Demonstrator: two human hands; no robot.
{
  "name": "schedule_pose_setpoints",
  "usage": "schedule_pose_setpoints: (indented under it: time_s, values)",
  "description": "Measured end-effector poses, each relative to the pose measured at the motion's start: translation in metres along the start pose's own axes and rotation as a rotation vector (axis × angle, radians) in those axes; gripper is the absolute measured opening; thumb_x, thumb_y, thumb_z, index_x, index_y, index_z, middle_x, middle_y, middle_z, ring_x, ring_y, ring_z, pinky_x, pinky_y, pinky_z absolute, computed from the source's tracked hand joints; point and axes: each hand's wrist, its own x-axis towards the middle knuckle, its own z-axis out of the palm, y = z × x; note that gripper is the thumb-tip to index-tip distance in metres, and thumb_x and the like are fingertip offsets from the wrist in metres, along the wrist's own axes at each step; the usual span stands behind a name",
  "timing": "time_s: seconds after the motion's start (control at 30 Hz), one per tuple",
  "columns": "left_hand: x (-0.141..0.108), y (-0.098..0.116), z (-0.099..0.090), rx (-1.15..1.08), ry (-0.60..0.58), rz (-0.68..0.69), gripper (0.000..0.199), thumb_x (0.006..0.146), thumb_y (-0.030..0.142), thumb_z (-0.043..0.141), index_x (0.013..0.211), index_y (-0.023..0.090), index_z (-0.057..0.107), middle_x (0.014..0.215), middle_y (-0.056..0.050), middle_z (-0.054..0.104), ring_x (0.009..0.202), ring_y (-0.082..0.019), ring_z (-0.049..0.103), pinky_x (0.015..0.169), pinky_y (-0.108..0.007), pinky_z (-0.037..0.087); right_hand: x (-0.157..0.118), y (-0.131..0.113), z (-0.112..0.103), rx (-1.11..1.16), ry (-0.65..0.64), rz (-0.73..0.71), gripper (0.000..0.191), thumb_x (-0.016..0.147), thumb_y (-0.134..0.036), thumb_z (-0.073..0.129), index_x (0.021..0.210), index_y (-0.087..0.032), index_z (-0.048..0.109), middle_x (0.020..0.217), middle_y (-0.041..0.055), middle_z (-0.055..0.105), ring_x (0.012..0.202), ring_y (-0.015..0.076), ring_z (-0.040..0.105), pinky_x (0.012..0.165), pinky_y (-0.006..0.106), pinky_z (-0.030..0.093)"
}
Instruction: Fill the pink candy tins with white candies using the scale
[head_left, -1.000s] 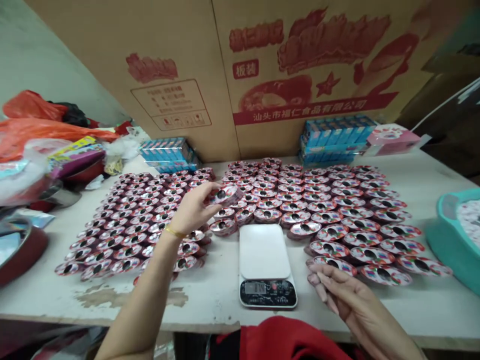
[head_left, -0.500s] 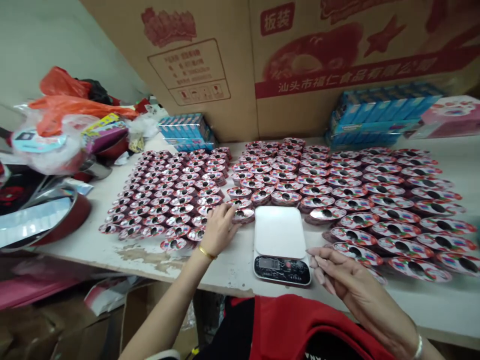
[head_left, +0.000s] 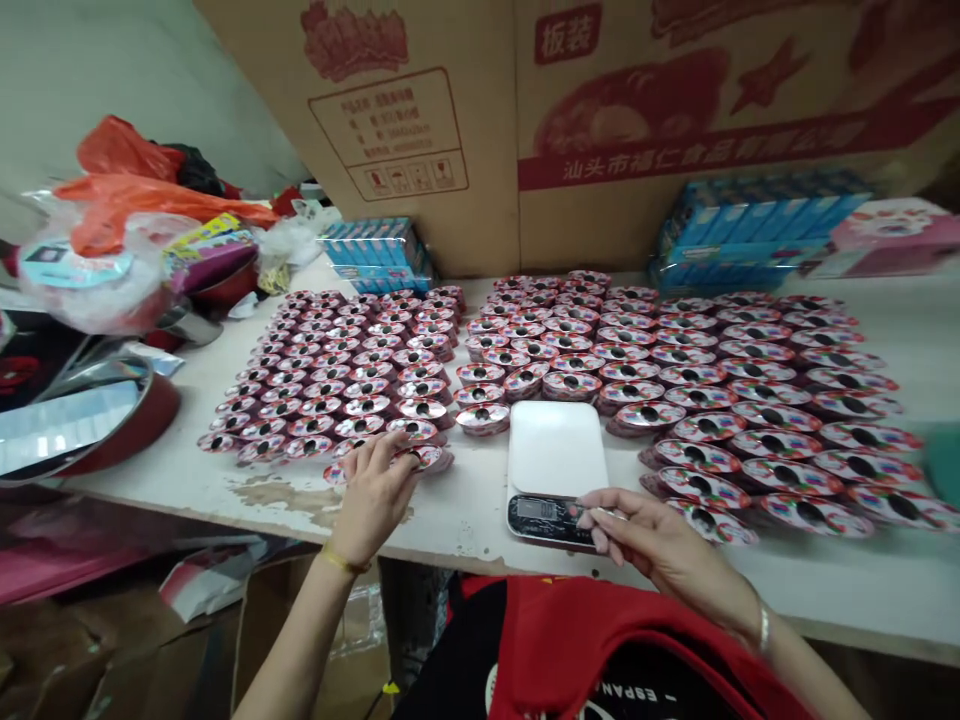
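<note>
A white kitchen scale point(head_left: 556, 450) with a black display panel lies on the pale table point(head_left: 465, 500), its plate bare. Rows of red and white packets point(head_left: 571, 385), each with a dark oval spot on top, stand left, behind and right of it. My left hand point(head_left: 375, 492) is at the front of the left group, its fingers closed on a packet point(head_left: 431, 458) there. Over the right end of the scale's panel is my right hand point(head_left: 645, 532), thumb and fingers pinched together; whatever is between them is too small to name.
A large cardboard box point(head_left: 480, 120) stands behind the packets. Blue boxed packs point(head_left: 379, 252) sit before it at left, with more blue packs point(head_left: 757, 225) at right. At far left are a red basin point(head_left: 161, 415) and orange plastic bags point(head_left: 127, 155). A pink box point(head_left: 892, 235) is at back right.
My left hand has moved left and toward the table's front edge, away from the packets beside the scale. My right hand has shifted left, over the scale's panel. The view has shifted slightly.
</note>
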Motion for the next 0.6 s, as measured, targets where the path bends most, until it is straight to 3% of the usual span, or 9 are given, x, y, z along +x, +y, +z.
schedule_pose_setpoints:
  time_s: [0.17,0.33,0.47,0.6]
  values:
    - [0.046,0.058,-0.015,-0.347,0.017,0.175,0.011,0.092,0.026,0.049,0.097,0.021,0.057,0.115,-0.008,0.058,0.106,-0.020,0.053,0.088,-0.036,0.039,0.001,0.004,-0.008,-0.174,0.034,-0.084,0.037,0.068,-0.044,0.076,0.087,-0.012,0.069,0.068,0.0027,0.064,0.057,0.0091,0.051,0.059,0.024,0.040]
    - [0.097,0.112,0.015,-0.469,-0.051,0.343,0.019,0.090,0.025,0.050,0.107,0.019,0.053,0.108,-0.008,0.062,0.102,-0.021,0.056,0.083,-0.035,0.039,-0.001,-0.007,-0.016,-0.297,0.115,-0.170,0.039,0.070,-0.046,0.072,0.090,-0.014,0.064,0.064,0.0013,0.064,0.055,0.0111,0.053,0.059,0.026,0.042]
    - [0.115,0.124,0.031,-0.480,-0.073,0.366,0.028,0.090,0.033,0.051,0.114,0.018,0.050,0.110,-0.009,0.062,0.104,-0.023,0.056,0.086,-0.036,0.038,0.002,-0.024,-0.017,-0.386,0.171,-0.260,0.035,0.072,-0.044,0.067,0.091,-0.014,0.063,0.061,0.0006,0.063,0.054,0.0112,0.053,0.056,0.026,0.043]
    - [0.108,0.109,0.029,-0.512,0.011,0.326,0.048,0.087,0.042,0.057,0.127,0.019,0.044,0.124,-0.011,0.057,0.116,-0.024,0.051,0.096,-0.039,0.035,0.018,-0.037,-0.009,-0.490,0.167,-0.365,0.025,0.079,-0.035,0.061,0.093,-0.014,0.063,0.063,0.0003,0.062,0.055,0.0116,0.054,0.057,0.026,0.044]
